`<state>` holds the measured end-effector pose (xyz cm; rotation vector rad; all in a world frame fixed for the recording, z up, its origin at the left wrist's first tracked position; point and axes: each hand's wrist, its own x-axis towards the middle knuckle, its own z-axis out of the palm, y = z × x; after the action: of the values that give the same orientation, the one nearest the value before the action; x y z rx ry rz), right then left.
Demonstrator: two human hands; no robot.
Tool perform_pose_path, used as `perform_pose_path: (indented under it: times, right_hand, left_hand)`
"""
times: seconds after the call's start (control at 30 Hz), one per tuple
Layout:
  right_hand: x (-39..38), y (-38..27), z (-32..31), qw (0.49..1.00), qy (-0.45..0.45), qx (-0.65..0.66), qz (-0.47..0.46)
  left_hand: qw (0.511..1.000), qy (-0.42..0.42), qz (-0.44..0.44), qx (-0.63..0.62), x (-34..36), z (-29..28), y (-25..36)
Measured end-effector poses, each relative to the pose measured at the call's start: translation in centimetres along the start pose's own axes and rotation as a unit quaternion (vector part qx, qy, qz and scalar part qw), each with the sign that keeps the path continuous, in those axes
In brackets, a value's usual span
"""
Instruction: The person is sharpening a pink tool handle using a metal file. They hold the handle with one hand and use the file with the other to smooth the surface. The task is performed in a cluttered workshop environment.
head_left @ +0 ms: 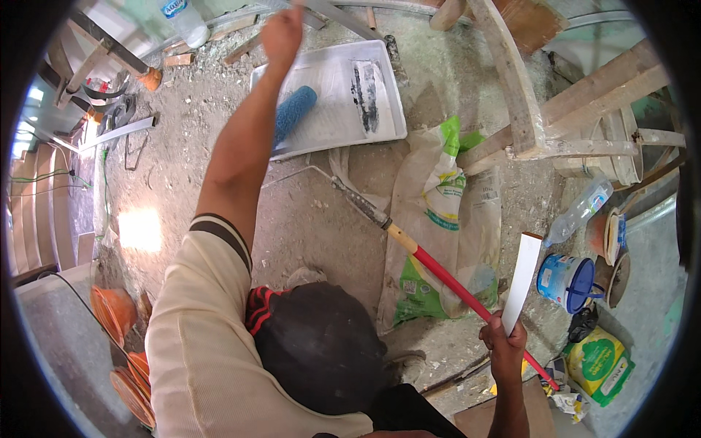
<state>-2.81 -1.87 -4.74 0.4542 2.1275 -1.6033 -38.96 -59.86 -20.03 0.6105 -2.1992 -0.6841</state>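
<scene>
My left hand [282, 35] reaches far forward, above the top edge of a white paint tray [398, 109]. Its fingers are curled, with one finger pointing up; whatever it may hold is hidden. In the tray lies a blue fluffy paint roller [295, 109] beside white paint with dark streaks. The roller's wire frame leads to a red pole [449, 277] slanting down to the right. My right hand [504, 337] is closed round a flat white strip [523, 274] with a brown cut end. The pole passes at that hand; I cannot tell whether the fingers grip it too.
A white and green sack [416, 248] lies under the pole. To the right are a blue paint bucket [566, 281], a plastic bottle [580, 212] and a yellow-green bag [599, 365]. Wooden framework [511, 80] rises at upper right. Orange pots [113, 310] stand at left.
</scene>
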Motion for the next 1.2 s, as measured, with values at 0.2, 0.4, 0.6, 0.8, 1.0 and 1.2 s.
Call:
perform_pose_path:
  times: [0.2, 0.4, 0.6, 0.8, 1.0, 1.2]
  right_hand:
    - [0.4, 0.3, 0.0, 1.000, -0.014, -0.028, 0.000]
    - [1.0, -0.7, 1.8, 0.998, -0.024, -0.056, 0.008]
    - [0.5, -1.1, 1.6, 0.997, -0.020, -0.065, -0.022]
    - [-0.2, -0.7, 0.9, 0.999, -0.011, -0.040, 0.009]
    - [0.2, -0.8, 1.2, 0.998, -0.027, -0.049, -0.021]
    - [-0.3, -0.5, 0.8, 0.998, -0.014, -0.052, -0.015]
  left_hand:
    - [0.992, 0.055, -0.092, -0.059, 2.4, -1.7, -9.7]
    - [0.943, -0.277, 0.138, -0.125, -6.8, 3.5, -4.3]
    - [0.841, -0.467, 0.268, 0.040, -13.7, 5.2, 0.8]
    - [0.792, -0.535, 0.280, 0.089, -15.4, 2.9, 2.0]
    - [0.782, -0.541, 0.296, 0.090, -15.1, 1.4, 2.2]
    - [0.782, -0.520, 0.331, 0.090, -14.1, 2.1, 2.8]
